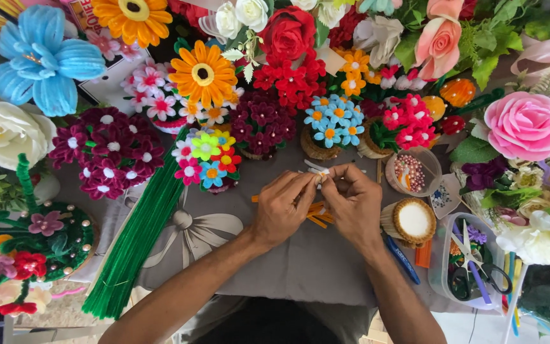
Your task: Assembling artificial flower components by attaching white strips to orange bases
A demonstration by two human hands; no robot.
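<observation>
Item: I see my left hand (282, 207) and right hand (354, 202), fingers pinched together on one small white pipe-cleaner piece (319, 172), above orange strips (317, 215) on the desk (313, 261).

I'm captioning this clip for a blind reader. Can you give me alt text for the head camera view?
Seen from above, a left hand and right hand pinch a small white pipe cleaner piece between their fingertips over a grey cloth. Handmade pipe cleaner flowers crowd around, with a green pipe cleaner bundle at left.
</observation>
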